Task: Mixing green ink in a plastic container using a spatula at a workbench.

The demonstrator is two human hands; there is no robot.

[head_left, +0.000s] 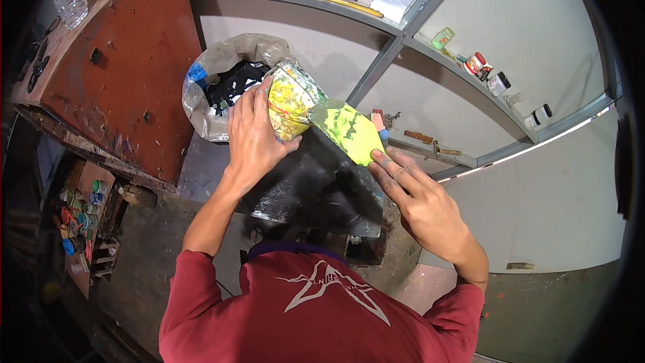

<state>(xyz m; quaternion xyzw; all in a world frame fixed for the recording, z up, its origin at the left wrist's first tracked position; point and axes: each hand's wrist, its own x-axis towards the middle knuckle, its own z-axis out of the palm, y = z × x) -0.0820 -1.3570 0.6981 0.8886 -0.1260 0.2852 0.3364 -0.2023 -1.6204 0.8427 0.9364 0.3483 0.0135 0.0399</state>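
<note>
My left hand (252,136) is wrapped round a paint-smeared tub (289,104), tilted, its side blotched yellow, white and green. A flat piece (349,133) coated in bright yellow-green reaches from the tub's right edge to my right hand (420,202). The fingers of that hand lie together along the piece's near end; the thumb is hidden beneath. Its far end is greyish green and meets the tub. Whether it is a scraper or a lid I cannot tell. Below both hands is a dark, glossy tabletop (316,191).
Behind the tub stands a clear plastic bag (201,111) with dark scraps inside. A reddish-brown cabinet (127,74) rises at the left. Several small jars (476,64) sit on a grey metal shelf (494,94) at the right. More paint pots (84,218) stand at the lower left.
</note>
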